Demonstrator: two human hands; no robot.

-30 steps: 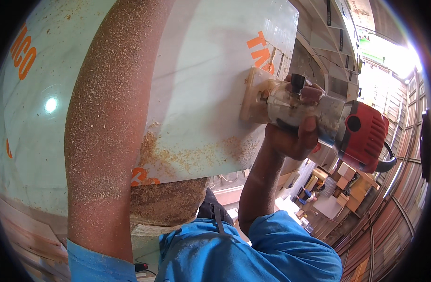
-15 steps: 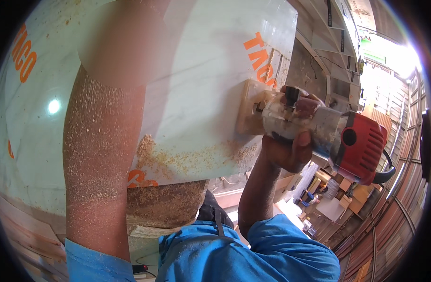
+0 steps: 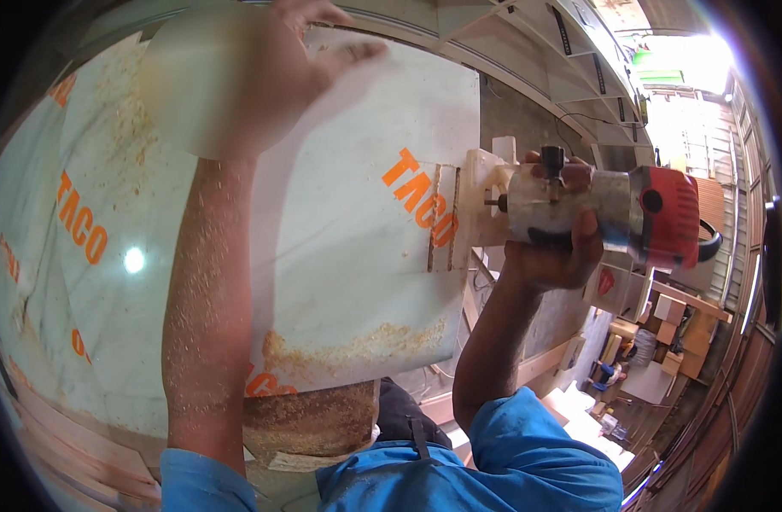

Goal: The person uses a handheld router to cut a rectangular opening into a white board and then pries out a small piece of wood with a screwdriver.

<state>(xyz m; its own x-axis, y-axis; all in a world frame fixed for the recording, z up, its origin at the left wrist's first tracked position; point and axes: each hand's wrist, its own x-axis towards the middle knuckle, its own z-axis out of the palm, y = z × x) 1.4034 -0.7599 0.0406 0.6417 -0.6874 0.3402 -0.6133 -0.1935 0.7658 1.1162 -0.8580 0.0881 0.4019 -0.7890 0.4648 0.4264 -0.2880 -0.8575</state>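
My right hand is wrapped round the body of a trim router with a red motor cap, lying sideways in the view. Its pale base plate is at the right edge of a pale, marble-patterned board, beside narrow grooves cut through orange lettering. A dark bit or shaft shows near the base; whether the base touches the board I cannot tell. Above the far part of the board, my left hand has fingers stretched apart and holds nothing visible. A blurred patch hides part of that hand and wrist. Sawdust coats the left forearm.
Sawdust is piled along the board's near edge, with more at the far left. White shelving frames stand beyond the board. Cardboard boxes and other clutter lie to the right, near a corrugated wall.
The router has shifted right, from over the board to its right edge, uncovering the grooves. My left hand's outstretched fingers now show. The whole view has also shifted.
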